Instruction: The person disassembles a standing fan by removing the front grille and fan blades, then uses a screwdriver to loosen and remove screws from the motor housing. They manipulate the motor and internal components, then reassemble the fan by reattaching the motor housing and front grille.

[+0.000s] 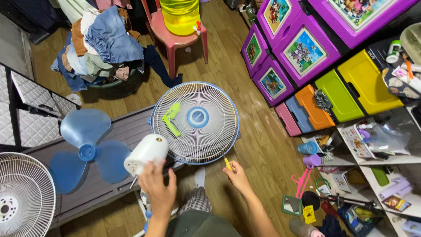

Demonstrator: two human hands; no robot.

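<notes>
While the left hand (157,186) is wrapped around the back of the white fan motor (147,152), its grip closed on that housing, the motor sits tipped over at the front edge of the grey worktop (127,131), just beside the round wire fan guard (195,122). That guard is white mesh with a blue rim and a blue disc in the middle, plus a lime green clip stuck across the wires. Right hand (237,174) is pinched shut on a small yellow-handled screwdriver (227,163), tip right at the bottom rim of the guard.

Blue three-blade fan blade (86,151) lies flat on the worktop to the left of the motor, and a second white guard (24,197) is cut off at the bottom left corner.

Further out: purple storage drawers (298,48) with square cartoon picture panels up top right, then lime, yellow, orange and pink bins (342,94) below them. Pink plastic chair (175,39) holds a yellow water jug (180,15), cut off at the top edge. Laundry basket (105,48) heaped with clothes at upper left. Shelf clutter on the right is too small to make out.
</notes>
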